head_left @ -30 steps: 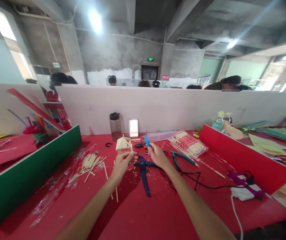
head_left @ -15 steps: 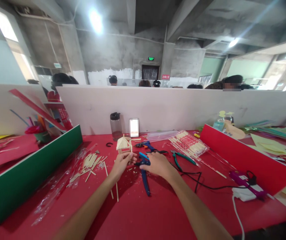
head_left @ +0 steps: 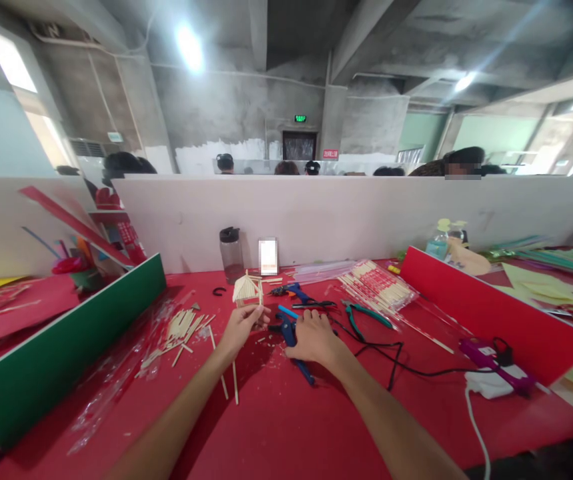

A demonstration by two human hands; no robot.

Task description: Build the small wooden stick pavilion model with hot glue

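Note:
My left hand [head_left: 241, 329] is closed in a pinch on a thin wooden stick [head_left: 261, 293] that points up from the fingertips. Just behind it stands a small stick-built house [head_left: 245, 289] with a pitched roof. My right hand [head_left: 315, 338] is wrapped over a blue-handled cutter [head_left: 286, 328], whose head points left toward the left hand; one handle sticks out below the palm. Short cut bits of wood [head_left: 266, 341] lie between the hands. A blue glue gun [head_left: 293, 290] rests just beyond the right hand.
Loose sticks [head_left: 185, 330] lie at left, beside a green board [head_left: 76, 347]. Green-handled pliers [head_left: 370, 315], a bag of sticks [head_left: 379, 287] and black cable are on the right, before a red board [head_left: 491, 313]. A bottle [head_left: 231, 255] and a lit phone [head_left: 268, 257] stand behind.
My right hand has moved slightly down over the cutter, and the cutter's lower handle has swung right. My left hand and its stick have shifted slightly left.

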